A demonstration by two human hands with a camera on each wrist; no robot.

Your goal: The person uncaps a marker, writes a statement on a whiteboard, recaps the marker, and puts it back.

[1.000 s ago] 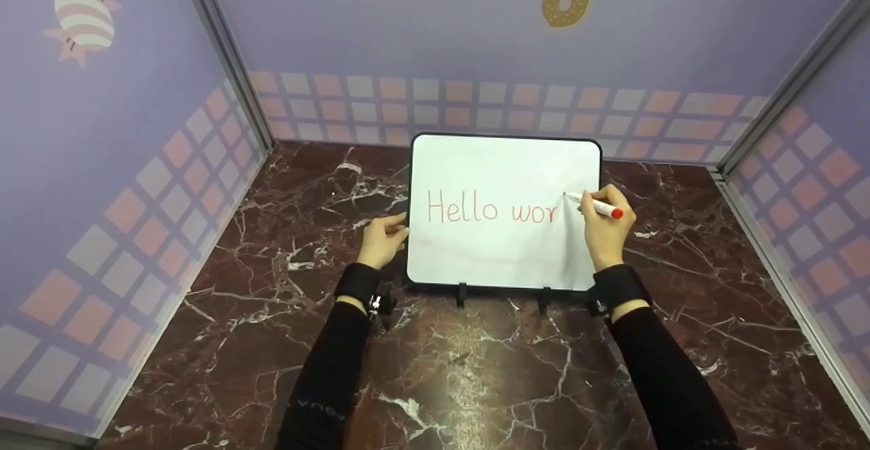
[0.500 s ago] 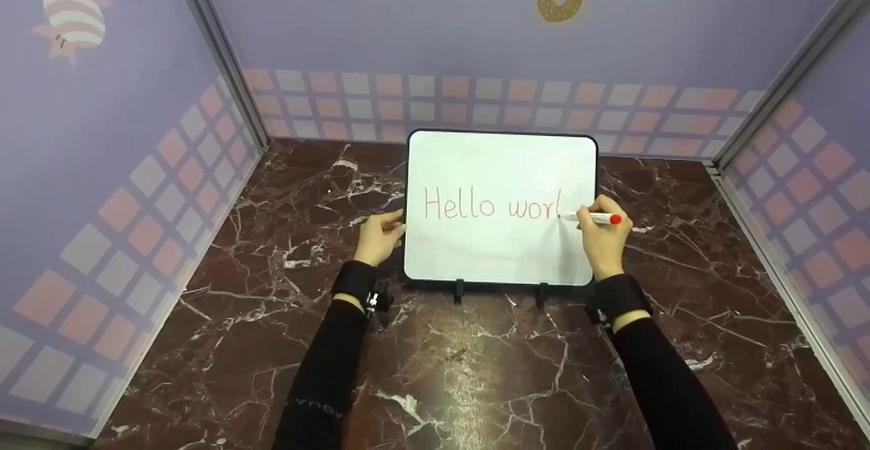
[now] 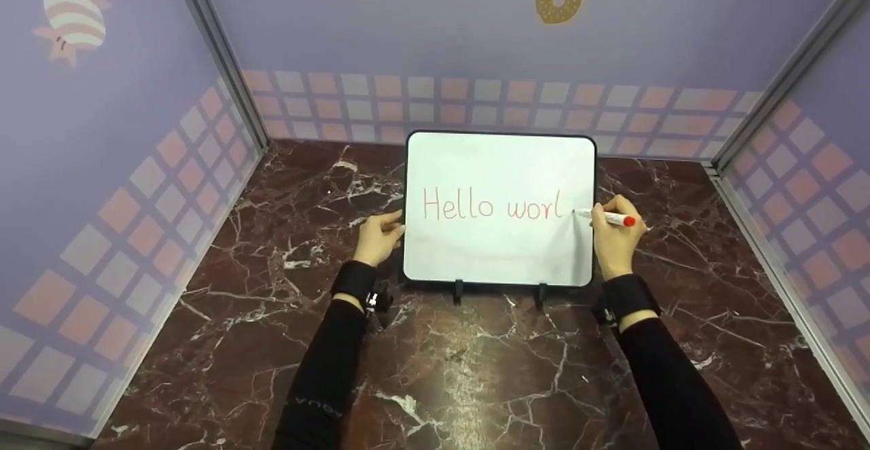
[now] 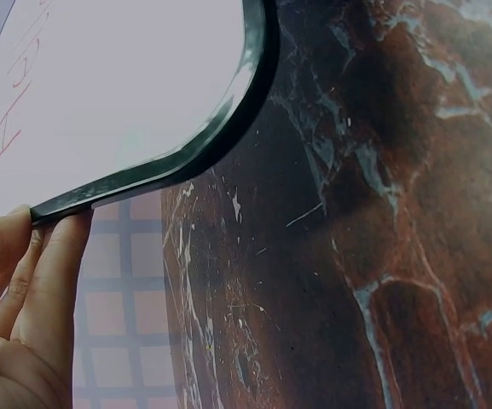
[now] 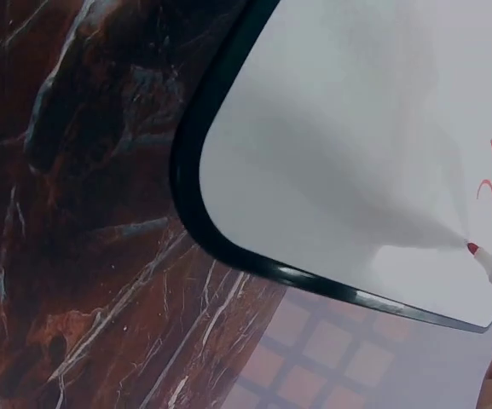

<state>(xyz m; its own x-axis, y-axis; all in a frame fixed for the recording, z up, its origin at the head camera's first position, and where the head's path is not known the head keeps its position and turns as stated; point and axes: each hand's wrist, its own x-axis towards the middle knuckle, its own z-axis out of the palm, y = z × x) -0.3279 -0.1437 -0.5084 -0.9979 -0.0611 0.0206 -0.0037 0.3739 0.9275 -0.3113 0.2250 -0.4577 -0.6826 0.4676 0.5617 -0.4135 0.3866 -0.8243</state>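
Note:
A whiteboard [image 3: 499, 253] with a black frame stands tilted back, bearing the red handwriting "Hello worl" [image 3: 493, 205]. At the board's left edge, my left hand [image 3: 378, 238] pinches the frame between thumb and fingers [image 4: 62, 256], as the left wrist view shows. My right hand [image 3: 617, 236] grips a white marker [image 3: 615, 218] with a red end, over the board's right side. The marker's red tip [image 5: 473, 249] is at the board surface, just right of the "l". Only a bit of the right hand's fingers shows in the right wrist view.
Two black stand feet [image 3: 458, 291] hold up the board's lower edge on a dark red marbled tabletop [image 3: 462, 382]. Purple panels with pink and white squares [image 3: 455, 110] enclose the table at the back and both sides. Black camera bands [image 3: 629, 297] sit on both wrists.
The red "l" has appeared after "wor", drawn downward by the marker. My right hand has since shifted right with the marker. My left hand stays at the board's edge.

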